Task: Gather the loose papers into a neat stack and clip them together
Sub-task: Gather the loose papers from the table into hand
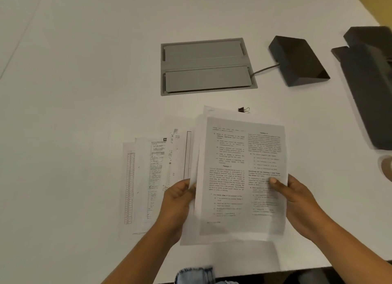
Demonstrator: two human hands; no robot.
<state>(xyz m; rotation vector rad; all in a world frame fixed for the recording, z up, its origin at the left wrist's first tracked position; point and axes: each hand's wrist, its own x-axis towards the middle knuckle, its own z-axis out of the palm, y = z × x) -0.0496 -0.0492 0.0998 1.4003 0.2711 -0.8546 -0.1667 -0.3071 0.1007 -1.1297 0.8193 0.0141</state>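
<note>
Both hands, left [177,195] & right [297,195], grip held papers [239,177] at 9 & 3 o'clock; binder clip [244,109] on table [84,71] at 12.

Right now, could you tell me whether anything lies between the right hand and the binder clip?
Only the held papers, which both hands grip. The binder clip lies just beyond their top edge, with bare table on the right hand's side.

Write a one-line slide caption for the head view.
Both hands, left hand and right hand, hold a few papers; more sheets lie fanned beside; binder clip waits unused.
</note>
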